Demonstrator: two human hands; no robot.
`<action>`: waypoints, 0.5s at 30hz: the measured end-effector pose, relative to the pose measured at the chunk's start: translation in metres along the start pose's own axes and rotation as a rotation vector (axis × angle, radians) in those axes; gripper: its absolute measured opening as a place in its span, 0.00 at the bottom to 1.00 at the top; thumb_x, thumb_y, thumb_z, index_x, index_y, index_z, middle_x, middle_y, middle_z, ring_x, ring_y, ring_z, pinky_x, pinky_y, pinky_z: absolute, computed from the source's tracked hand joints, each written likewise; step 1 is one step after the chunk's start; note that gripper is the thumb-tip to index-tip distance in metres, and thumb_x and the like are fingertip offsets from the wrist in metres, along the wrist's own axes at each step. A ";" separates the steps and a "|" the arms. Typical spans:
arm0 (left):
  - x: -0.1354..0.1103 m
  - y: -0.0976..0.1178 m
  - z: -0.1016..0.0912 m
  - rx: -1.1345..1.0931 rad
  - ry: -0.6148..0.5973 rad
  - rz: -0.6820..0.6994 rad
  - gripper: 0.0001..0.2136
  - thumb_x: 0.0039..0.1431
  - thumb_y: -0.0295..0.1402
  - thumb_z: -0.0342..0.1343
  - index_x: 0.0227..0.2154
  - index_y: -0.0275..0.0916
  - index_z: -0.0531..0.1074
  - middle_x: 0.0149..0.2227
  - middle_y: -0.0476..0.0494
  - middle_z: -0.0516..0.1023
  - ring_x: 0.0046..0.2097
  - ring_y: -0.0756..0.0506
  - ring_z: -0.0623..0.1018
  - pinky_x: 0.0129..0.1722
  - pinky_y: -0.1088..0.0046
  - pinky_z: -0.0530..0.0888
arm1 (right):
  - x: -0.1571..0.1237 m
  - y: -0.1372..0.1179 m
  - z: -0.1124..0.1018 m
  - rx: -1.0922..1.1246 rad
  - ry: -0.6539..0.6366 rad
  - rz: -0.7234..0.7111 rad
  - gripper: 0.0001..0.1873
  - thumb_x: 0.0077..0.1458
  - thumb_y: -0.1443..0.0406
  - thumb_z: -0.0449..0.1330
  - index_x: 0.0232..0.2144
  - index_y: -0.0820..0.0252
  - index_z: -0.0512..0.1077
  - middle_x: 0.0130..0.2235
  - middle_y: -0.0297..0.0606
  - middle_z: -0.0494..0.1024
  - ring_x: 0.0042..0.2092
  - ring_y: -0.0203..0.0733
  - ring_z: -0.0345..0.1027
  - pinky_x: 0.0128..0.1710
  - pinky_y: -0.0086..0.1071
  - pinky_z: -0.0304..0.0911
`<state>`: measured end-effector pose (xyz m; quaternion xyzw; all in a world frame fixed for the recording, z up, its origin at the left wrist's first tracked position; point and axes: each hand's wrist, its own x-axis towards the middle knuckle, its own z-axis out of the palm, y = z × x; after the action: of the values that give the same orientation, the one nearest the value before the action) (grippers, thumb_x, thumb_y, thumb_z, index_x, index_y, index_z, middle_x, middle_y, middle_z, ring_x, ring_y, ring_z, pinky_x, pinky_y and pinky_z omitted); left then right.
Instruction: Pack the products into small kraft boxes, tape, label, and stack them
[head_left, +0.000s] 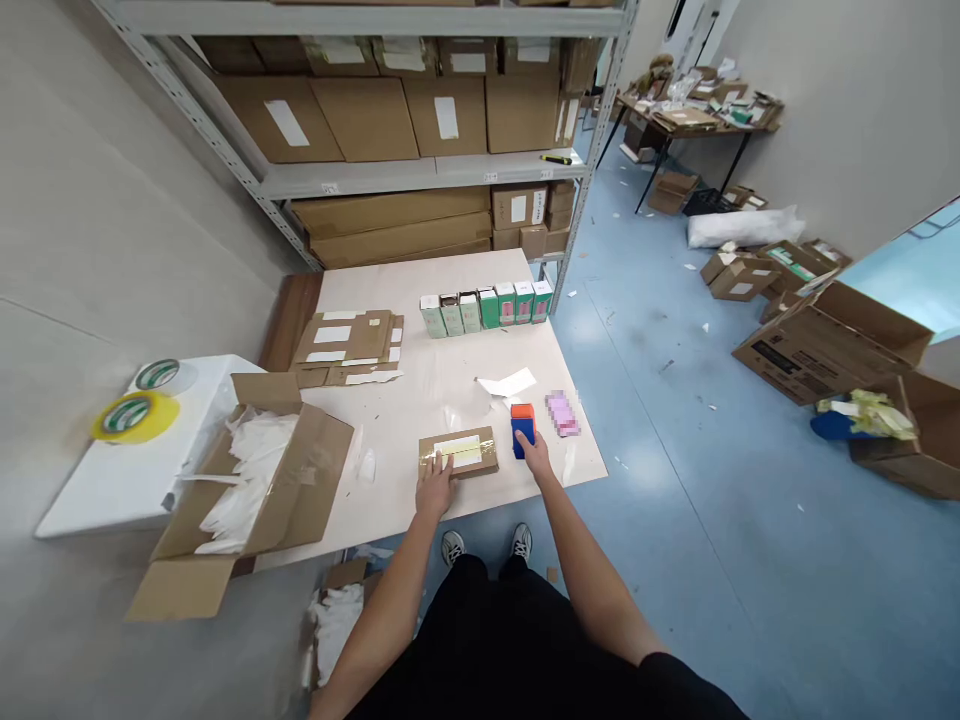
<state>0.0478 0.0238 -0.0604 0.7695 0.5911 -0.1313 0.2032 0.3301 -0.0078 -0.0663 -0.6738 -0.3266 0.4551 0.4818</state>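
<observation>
My left hand lies on a small flat cardboard box, fingers spread over its white label and shiny tape. To its right, my right hand is closed around a blue block-shaped tool with an orange end; its exact kind cannot be made out. The tool is upright beside the box, apart from it. Just beyond it lies a white sheet of paper, partly curled. A blurred pink-purple item rests right of the tool.
Several small green and white boxes stand in a row at the table's back. Flattened cardboard lies back left. An open carton of white packing material overhangs the left side, near tape rolls. A loaded shelf stands behind.
</observation>
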 end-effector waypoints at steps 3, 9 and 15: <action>-0.012 -0.007 0.008 -0.002 0.193 0.042 0.28 0.69 0.30 0.45 0.71 0.49 0.59 0.74 0.42 0.54 0.74 0.36 0.54 0.68 0.49 0.59 | -0.017 -0.030 0.022 0.229 -0.071 -0.089 0.24 0.55 0.46 0.64 0.44 0.57 0.74 0.42 0.39 0.81 0.44 0.47 0.75 0.47 0.38 0.69; -0.020 -0.041 -0.007 -0.071 0.223 0.118 0.28 0.67 0.24 0.45 0.67 0.53 0.66 0.71 0.43 0.61 0.72 0.37 0.59 0.65 0.52 0.62 | -0.033 -0.053 0.078 0.288 -0.389 -0.109 0.24 0.46 0.50 0.73 0.41 0.58 0.78 0.40 0.37 0.82 0.43 0.47 0.74 0.46 0.38 0.69; -0.014 -0.053 -0.025 -0.186 0.130 0.129 0.28 0.63 0.23 0.52 0.64 0.50 0.70 0.70 0.44 0.65 0.70 0.37 0.62 0.64 0.52 0.64 | -0.035 -0.034 0.099 0.108 -0.450 -0.026 0.27 0.41 0.48 0.73 0.40 0.57 0.79 0.38 0.37 0.82 0.40 0.48 0.74 0.45 0.40 0.69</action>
<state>-0.0081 0.0351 -0.0401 0.7907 0.5618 -0.0122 0.2430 0.2248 0.0077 -0.0357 -0.5242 -0.4097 0.6044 0.4381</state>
